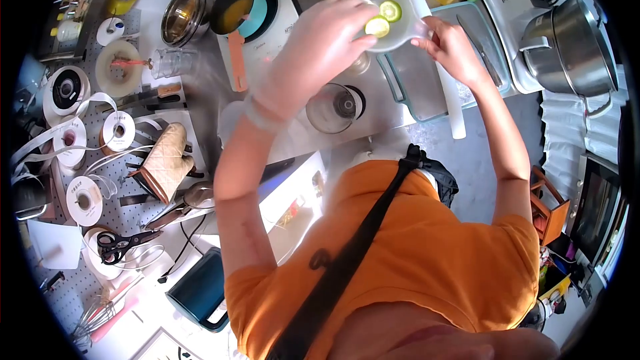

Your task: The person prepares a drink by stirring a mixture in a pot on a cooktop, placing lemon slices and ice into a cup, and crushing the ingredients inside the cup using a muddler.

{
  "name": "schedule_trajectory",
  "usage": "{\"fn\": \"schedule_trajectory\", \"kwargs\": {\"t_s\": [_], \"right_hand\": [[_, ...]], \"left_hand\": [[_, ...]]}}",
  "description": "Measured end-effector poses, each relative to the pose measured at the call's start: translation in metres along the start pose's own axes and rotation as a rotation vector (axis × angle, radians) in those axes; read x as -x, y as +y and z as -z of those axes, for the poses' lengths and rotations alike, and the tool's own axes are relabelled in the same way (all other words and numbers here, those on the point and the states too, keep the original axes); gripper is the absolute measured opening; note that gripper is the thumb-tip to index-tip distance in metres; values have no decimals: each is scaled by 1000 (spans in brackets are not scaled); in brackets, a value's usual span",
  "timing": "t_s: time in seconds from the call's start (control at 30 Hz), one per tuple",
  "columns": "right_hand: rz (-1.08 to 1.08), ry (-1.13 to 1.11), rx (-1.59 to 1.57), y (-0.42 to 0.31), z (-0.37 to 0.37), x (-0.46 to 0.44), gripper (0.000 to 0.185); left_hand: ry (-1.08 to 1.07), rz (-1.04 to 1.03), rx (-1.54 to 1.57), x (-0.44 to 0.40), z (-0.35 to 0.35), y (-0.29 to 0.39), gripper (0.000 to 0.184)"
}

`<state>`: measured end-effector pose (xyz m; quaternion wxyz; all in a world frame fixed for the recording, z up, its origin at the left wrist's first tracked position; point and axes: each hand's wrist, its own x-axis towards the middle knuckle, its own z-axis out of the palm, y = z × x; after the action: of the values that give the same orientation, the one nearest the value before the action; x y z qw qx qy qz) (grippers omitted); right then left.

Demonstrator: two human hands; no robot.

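Some citrus slices [377, 26] lie in the jug [400, 35]; right hand [455, 48] grips its handle [420, 29], left hand [328, 32] blurred, grasp unclear.

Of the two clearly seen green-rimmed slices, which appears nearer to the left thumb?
The lower-left slice, beside the thumb of the left hand; the upper-right slice appears farther from it.

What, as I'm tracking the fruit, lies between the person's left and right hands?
In the head view, the translucent jug holding at least two green-rimmed citrus slices lies between the left hand and the right hand.
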<state>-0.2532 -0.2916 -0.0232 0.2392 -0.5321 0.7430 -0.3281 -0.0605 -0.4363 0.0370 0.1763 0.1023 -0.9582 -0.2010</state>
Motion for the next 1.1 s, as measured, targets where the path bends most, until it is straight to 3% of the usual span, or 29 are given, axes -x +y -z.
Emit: {"fn": "schedule_trajectory", "kwargs": {"t_s": [0.07,0.13,0.17,0.2,0.4,0.6,0.73,0.8,0.87,0.93,1.0,1.1], "right_hand": [[13,-9,6,-4,4,21,36],[242,108,56,-5,6,38,34],[91,46,27,-11,10,47,32],[78,56,26,-11,10,52,32],[170,154,43,-4,0,71,36],[225,152,40,-8,-6,68,38],[225,127,3,-8,-9,55,39],[206,102,-31,-8,-11,45,39],[-23,26,-197,-9,-14,33,39],[-27,11,-171,11,-27,9,36],[-37,108,-69,34,-47,-20,35],[-103,81,-4,81,-86,-69,37]], "left_hand": [[-94,-98,-62,-18,-19,2,37],[-258,-118,-159,-24,-39,2,37],[-314,-106,-171,-22,-49,0,38],[-321,-120,-165,-23,-50,3,38],[-439,-46,-318,-21,-59,17,42],[-562,56,-200,-21,-48,14,41],[-551,138,-226,-16,-41,9,40],[-378,134,-188,-12,-33,5,40],[-326,106,-151,-9,-4,10,38],[-61,17,-107,3,20,18,38],[-87,107,-118,26,39,29,37],[-155,265,-138,63,47,44,37]]}}
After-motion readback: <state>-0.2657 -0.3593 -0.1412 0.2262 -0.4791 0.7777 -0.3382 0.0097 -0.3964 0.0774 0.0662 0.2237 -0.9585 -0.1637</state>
